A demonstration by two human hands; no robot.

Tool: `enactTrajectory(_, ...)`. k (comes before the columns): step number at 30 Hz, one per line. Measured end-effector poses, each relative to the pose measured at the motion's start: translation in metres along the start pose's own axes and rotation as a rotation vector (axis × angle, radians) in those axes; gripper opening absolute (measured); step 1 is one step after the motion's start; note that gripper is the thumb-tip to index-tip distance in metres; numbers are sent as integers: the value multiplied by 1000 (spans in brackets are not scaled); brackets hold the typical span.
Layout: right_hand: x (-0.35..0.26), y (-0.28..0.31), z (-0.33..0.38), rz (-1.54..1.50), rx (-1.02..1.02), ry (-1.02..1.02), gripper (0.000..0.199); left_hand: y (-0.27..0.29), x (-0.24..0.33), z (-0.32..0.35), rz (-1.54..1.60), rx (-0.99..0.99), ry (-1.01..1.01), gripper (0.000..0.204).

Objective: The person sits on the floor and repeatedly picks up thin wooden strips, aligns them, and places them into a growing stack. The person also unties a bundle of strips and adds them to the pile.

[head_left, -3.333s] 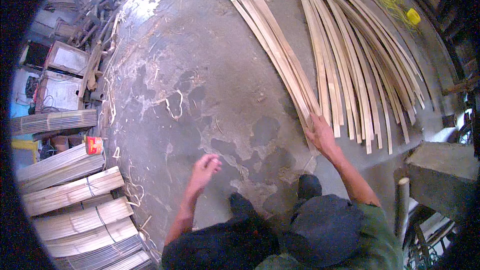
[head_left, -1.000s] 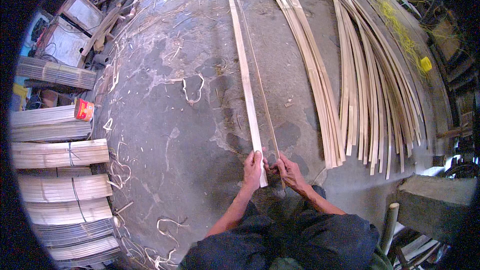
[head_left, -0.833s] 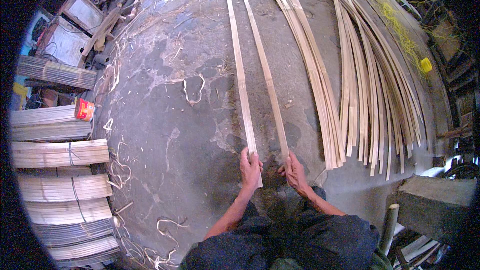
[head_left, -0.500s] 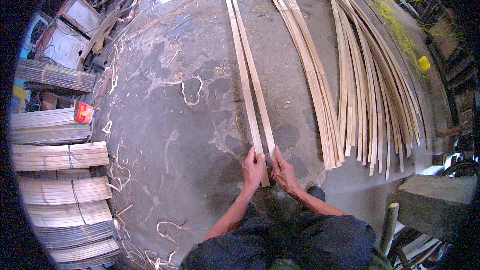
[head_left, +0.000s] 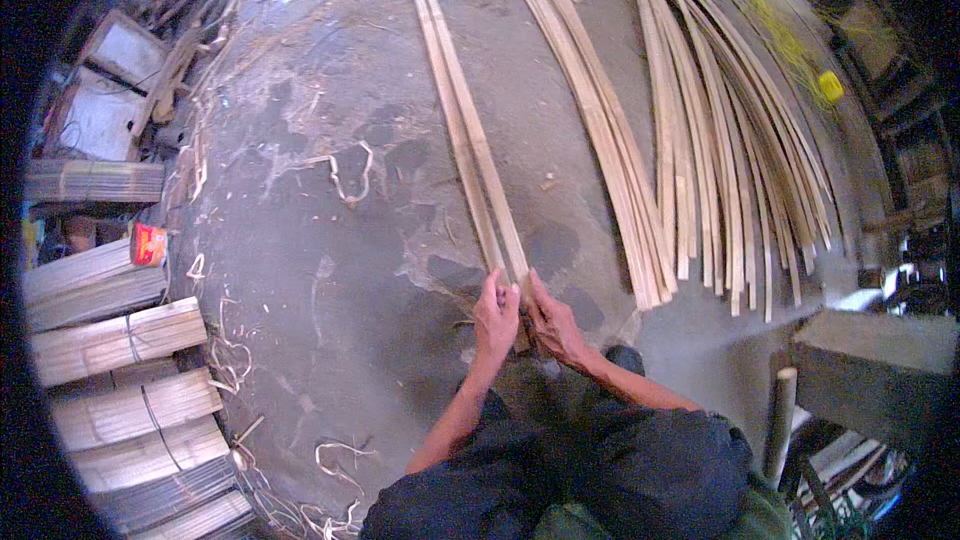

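Note:
Both my hands hold the near ends of two long, flat bamboo strips that run away from me across the floor. My left hand [head_left: 495, 320] is closed on the left strip [head_left: 456, 140], its thumb and fingers pinching it near the end. Beside it, my right hand [head_left: 553, 325] grips the right strip [head_left: 481, 145]. The strips lie almost side by side, with a narrow gap between them near my hands. To their right lies a narrow row of similar strips [head_left: 612, 155], and past that a wider fanned-out spread of strips [head_left: 715, 160].
Tied bundles of short slats [head_left: 125, 340] are stacked along the left, with a red tin [head_left: 148, 244] on one. Curled shavings [head_left: 350, 175] litter the concrete floor [head_left: 330, 360]. At right are a concrete block [head_left: 875, 355], an upright pole [head_left: 780, 425] and yellow twine [head_left: 765, 25].
My hands have drawn closer together, and the two strips now lie nearer each other. The whole view has shifted and turned slightly.

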State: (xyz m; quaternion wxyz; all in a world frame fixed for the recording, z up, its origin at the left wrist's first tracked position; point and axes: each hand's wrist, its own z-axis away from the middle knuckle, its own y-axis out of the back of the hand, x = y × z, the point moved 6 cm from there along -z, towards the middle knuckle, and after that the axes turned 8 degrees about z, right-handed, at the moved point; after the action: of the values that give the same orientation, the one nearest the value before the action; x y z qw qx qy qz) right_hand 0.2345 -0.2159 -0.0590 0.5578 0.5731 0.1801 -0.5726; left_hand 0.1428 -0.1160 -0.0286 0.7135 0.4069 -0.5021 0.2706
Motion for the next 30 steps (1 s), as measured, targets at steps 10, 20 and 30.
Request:
enactTrajectory(10, -24, 144, -3, 758, 568, 108, 54, -22, -7, -8, 672, -178, 342, 36)
enactTrajectory(20, 2, 177, -6, 680, 523, -20, 47, -44, -9, -53, 520, -269, 234, 38)
enactTrajectory(30, -8, 120, 19, 184, 512, 33, 43, -60, -1, -14, -4, -135, -19, 71)
